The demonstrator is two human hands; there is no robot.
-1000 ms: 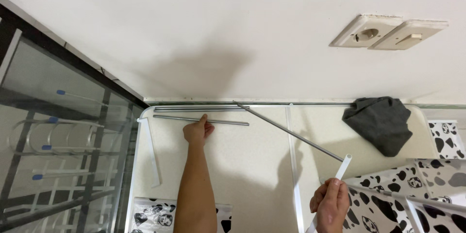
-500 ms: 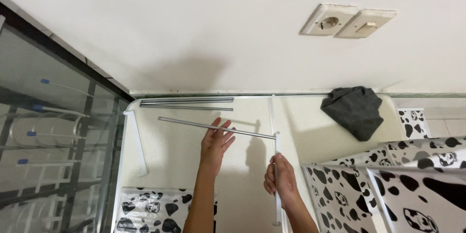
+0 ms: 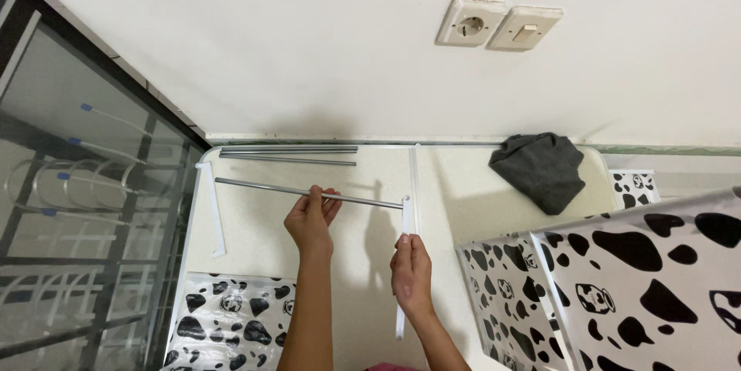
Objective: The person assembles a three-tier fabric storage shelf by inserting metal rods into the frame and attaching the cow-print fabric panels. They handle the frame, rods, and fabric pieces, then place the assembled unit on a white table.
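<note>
Cream-white tabletop point(image 3: 255, 232) fills the middle of the view, its far edge against a pale wall that carries a white socket and switch plate point(image 3: 498, 26). Black-spotted white fabric panels point(image 3: 641, 286) rise at the table's right edge, and another piece of the same cow-print fabric point(image 3: 228, 328) lies at the near left corner. A dark grey crumpled cloth point(image 3: 540, 170) sits at the far right corner. Two or three thin silver metal rods point(image 3: 287, 155) lie parallel along the far edge, and a white plastic strip point(image 3: 212, 209) runs along the left edge. Held above the table's middle is a long silver metal rod point(image 3: 309, 193), roughly level; the left hand point(image 3: 310, 220) has its fingers curled round it near mid-length. Its right end meets the top of a narrow white plastic tube point(image 3: 403, 263), which the right hand point(image 3: 411, 274) grips upright with fingers closed round it.
</note>
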